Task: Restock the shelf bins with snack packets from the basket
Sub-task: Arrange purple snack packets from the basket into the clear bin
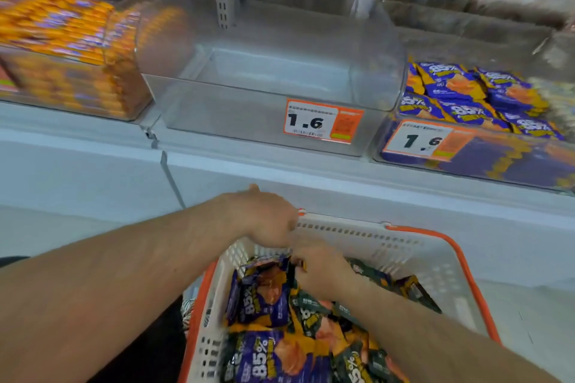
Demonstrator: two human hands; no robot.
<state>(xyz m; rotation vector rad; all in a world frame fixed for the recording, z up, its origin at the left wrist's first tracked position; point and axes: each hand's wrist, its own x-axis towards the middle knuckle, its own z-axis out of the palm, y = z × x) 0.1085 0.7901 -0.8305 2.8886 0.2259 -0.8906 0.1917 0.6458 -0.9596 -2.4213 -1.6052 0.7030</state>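
A white basket with an orange rim (404,246) sits below the shelf, full of purple snack packets (261,292) and dark green snack packets (314,305). My left hand (267,218) reaches over the basket's far rim, fingers curled down onto the top edge of an upright purple packet. My right hand (320,267) is inside the basket just beside it, fingers curled round the top of the packets there; motion blur hides the fingertips. Straight above, a clear shelf bin (264,78) with a 1.6 price tag (322,121) holds nothing.
The bin to the right (466,93) holds purple packets like those in the basket. A bin on the left (62,40) is piled with orange packets. A white shelf ledge (311,171) runs between the bins and the basket. More bins stand on the blurred upper row.
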